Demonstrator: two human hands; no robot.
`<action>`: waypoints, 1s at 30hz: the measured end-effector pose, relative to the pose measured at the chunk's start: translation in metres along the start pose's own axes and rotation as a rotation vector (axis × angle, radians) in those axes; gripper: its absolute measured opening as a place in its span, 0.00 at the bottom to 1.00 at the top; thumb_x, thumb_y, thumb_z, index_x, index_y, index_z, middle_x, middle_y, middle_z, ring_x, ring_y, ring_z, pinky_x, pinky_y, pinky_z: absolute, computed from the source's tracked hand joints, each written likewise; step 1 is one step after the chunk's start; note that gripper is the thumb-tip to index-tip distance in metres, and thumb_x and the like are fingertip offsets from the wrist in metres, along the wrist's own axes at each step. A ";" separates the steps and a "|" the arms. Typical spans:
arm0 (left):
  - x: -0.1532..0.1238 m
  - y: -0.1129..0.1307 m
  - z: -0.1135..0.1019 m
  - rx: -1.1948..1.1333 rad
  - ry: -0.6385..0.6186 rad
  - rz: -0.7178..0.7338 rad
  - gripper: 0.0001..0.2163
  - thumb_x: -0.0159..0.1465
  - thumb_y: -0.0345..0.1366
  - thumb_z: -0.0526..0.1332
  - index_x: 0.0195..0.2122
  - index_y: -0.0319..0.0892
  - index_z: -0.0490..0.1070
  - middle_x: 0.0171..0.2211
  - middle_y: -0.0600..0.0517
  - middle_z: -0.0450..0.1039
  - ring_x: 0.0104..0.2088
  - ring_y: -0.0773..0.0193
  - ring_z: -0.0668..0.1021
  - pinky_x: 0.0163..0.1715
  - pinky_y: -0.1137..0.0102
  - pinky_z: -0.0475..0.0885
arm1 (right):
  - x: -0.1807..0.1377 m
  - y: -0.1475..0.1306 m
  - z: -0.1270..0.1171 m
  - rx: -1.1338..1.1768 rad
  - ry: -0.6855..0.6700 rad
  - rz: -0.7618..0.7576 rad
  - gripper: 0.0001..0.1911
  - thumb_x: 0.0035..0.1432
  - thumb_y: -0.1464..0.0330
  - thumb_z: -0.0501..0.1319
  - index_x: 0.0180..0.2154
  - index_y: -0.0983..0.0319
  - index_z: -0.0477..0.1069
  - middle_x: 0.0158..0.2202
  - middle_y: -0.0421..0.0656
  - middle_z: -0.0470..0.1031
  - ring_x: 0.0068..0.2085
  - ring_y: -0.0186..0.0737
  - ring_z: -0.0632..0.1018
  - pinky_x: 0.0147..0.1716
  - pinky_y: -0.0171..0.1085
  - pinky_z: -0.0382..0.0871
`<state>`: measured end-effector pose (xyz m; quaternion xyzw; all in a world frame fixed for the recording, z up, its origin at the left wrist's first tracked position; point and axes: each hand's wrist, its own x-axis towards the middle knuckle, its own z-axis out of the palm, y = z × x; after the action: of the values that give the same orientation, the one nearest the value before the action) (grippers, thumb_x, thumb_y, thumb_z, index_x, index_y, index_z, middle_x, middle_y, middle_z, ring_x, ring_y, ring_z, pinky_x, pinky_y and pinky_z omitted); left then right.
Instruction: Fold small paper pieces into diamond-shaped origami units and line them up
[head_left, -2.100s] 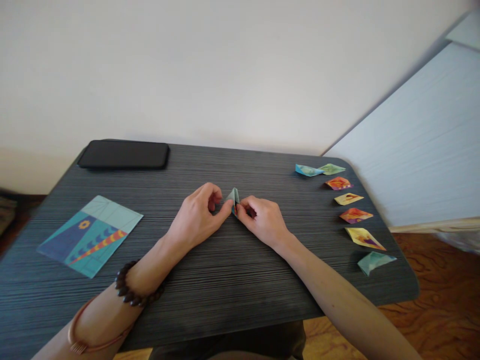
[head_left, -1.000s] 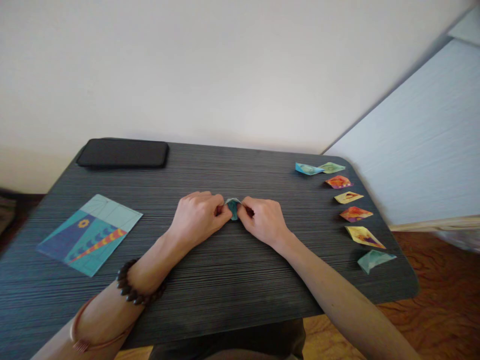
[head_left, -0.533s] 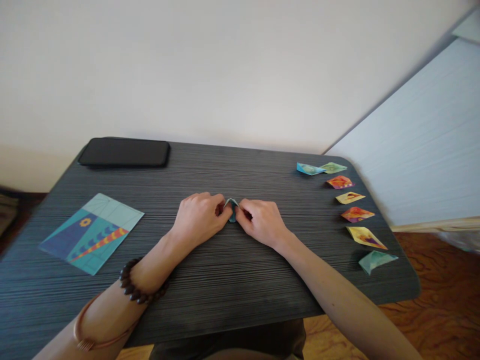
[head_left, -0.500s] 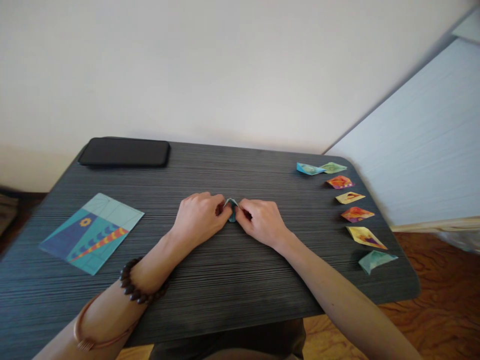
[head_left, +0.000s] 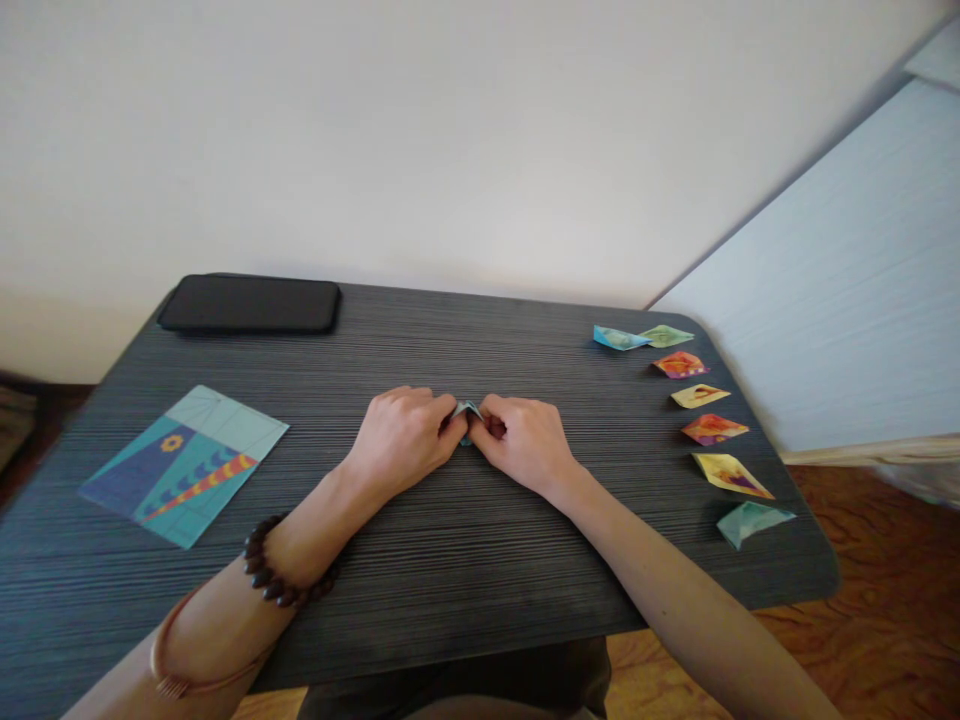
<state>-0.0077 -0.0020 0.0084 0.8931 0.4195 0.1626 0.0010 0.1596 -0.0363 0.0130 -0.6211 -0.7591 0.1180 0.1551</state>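
Note:
Between my two hands, over the middle of the dark table, is a small folded piece of teal paper [head_left: 468, 409]. My left hand [head_left: 409, 430] pinches its left side between thumb and fingers. On the other side, the thumb and curled fingers of my right hand [head_left: 521, 440] grip it too. Only the peaked top and a bit of the lower part of the paper show; my fingertips cover the rest. A flat sheet of patterned teal paper [head_left: 191, 465] lies left of my left forearm.
Folded paper pieces line the right side of the table [head_left: 487, 560]: a blue one [head_left: 619, 338], a green one [head_left: 669, 336], orange ones [head_left: 681, 364], yellow ones [head_left: 733, 475] and a teal one [head_left: 752, 522]. A black phone-like slab [head_left: 250, 304] lies at the back left, before the wall.
The paper's opening between my hands has narrowed and its peak sits a little lower. My left hand has shifted slightly right, nearer my right hand.

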 end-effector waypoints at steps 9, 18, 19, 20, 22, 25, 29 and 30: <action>0.000 -0.002 0.002 -0.026 0.005 -0.019 0.15 0.62 0.36 0.53 0.19 0.41 0.65 0.17 0.52 0.67 0.20 0.65 0.68 0.25 0.69 0.59 | 0.000 0.001 -0.005 0.009 -0.031 -0.034 0.13 0.60 0.64 0.53 0.25 0.61 0.66 0.23 0.37 0.72 0.24 0.31 0.70 0.25 0.33 0.48; 0.001 0.001 -0.003 0.030 -0.056 -0.027 0.15 0.62 0.37 0.53 0.19 0.41 0.67 0.18 0.52 0.70 0.21 0.64 0.71 0.26 0.69 0.59 | -0.001 0.003 0.001 0.046 -0.008 0.060 0.13 0.58 0.64 0.55 0.23 0.60 0.68 0.20 0.36 0.71 0.23 0.31 0.69 0.25 0.32 0.50; 0.001 0.001 -0.004 0.028 -0.089 -0.049 0.14 0.62 0.39 0.53 0.20 0.41 0.68 0.19 0.51 0.71 0.22 0.63 0.72 0.26 0.69 0.59 | 0.000 0.004 0.001 0.053 -0.011 0.033 0.13 0.58 0.64 0.55 0.23 0.60 0.67 0.21 0.35 0.71 0.23 0.30 0.69 0.25 0.32 0.50; 0.001 0.000 -0.005 0.021 -0.120 -0.072 0.14 0.62 0.40 0.53 0.22 0.42 0.68 0.20 0.51 0.72 0.23 0.62 0.73 0.25 0.69 0.59 | 0.000 0.006 0.001 0.061 -0.018 0.002 0.13 0.58 0.64 0.55 0.23 0.60 0.67 0.21 0.35 0.71 0.24 0.30 0.69 0.25 0.32 0.50; 0.001 0.000 -0.006 0.014 -0.169 -0.113 0.13 0.62 0.41 0.53 0.25 0.42 0.70 0.22 0.51 0.73 0.24 0.61 0.74 0.24 0.70 0.59 | 0.001 0.007 0.001 0.071 -0.035 -0.050 0.12 0.57 0.65 0.56 0.23 0.61 0.67 0.21 0.35 0.71 0.24 0.30 0.69 0.25 0.32 0.49; 0.001 0.001 -0.006 0.061 -0.170 -0.109 0.12 0.62 0.40 0.53 0.27 0.42 0.70 0.23 0.50 0.73 0.25 0.61 0.75 0.24 0.70 0.59 | 0.002 0.008 0.000 0.067 -0.047 -0.079 0.11 0.56 0.66 0.56 0.23 0.61 0.67 0.22 0.36 0.71 0.24 0.30 0.68 0.25 0.32 0.49; 0.001 0.003 -0.006 0.115 -0.067 -0.027 0.13 0.63 0.37 0.51 0.25 0.41 0.70 0.22 0.50 0.72 0.23 0.61 0.74 0.24 0.69 0.58 | 0.002 0.005 0.000 0.078 -0.025 -0.026 0.11 0.57 0.66 0.55 0.24 0.61 0.66 0.21 0.35 0.70 0.23 0.30 0.67 0.25 0.32 0.49; 0.000 0.002 -0.006 0.111 -0.051 -0.005 0.13 0.63 0.36 0.50 0.25 0.41 0.69 0.22 0.50 0.72 0.23 0.62 0.74 0.24 0.69 0.58 | 0.001 0.005 0.000 0.081 -0.018 -0.005 0.11 0.57 0.66 0.56 0.23 0.61 0.66 0.20 0.35 0.69 0.23 0.30 0.67 0.25 0.32 0.50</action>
<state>-0.0075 -0.0040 0.0150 0.8946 0.4299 0.1162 -0.0373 0.1636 -0.0340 0.0115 -0.6112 -0.7568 0.1535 0.1737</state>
